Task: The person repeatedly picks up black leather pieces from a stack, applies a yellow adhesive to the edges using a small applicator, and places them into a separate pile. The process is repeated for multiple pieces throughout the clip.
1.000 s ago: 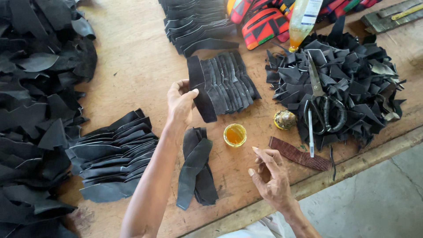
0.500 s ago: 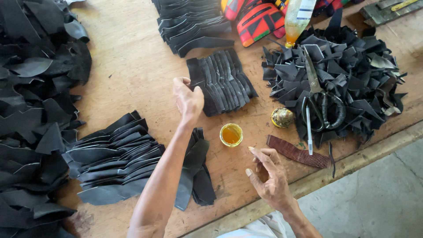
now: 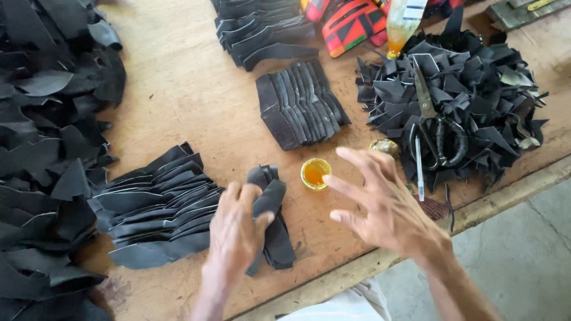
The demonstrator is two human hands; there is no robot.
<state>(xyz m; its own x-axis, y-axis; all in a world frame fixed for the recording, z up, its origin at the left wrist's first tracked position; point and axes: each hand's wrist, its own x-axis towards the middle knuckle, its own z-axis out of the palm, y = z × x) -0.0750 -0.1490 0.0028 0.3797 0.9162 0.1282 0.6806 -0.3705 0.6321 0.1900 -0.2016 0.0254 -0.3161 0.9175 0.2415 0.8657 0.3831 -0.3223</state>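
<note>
Head view shows the bench (image 3: 196,89) covered mostly with cut black leather. A large loose heap of black pieces (image 3: 47,137) is spread along the left edge, and a pile of black offcuts (image 3: 488,83) lies toward the right edge with scissors (image 3: 437,131) and a pen (image 3: 418,169) on it. Fanned rows are already laid out: one big fan (image 3: 154,208) near the front edge, one smaller fan (image 3: 300,104) in the middle, another stack (image 3: 262,30) at the far edge. Much appears sorted, yet the loose heap suggests plenty is left.

A small bundle of black strips (image 3: 270,214) lies near the front edge, and the left hand (image 3: 235,235) is pressed onto it, fingers closed round its upper end. The right hand (image 3: 386,208) is held above the bench with fingers spread, gripping nothing, just beside a small pot of yellow glue (image 3: 314,173).

Half a second earlier the left hand was raised higher over the bench, above the bundle; it is now lowered onto it. The right hand has been lifted and moved toward the pot.
</note>
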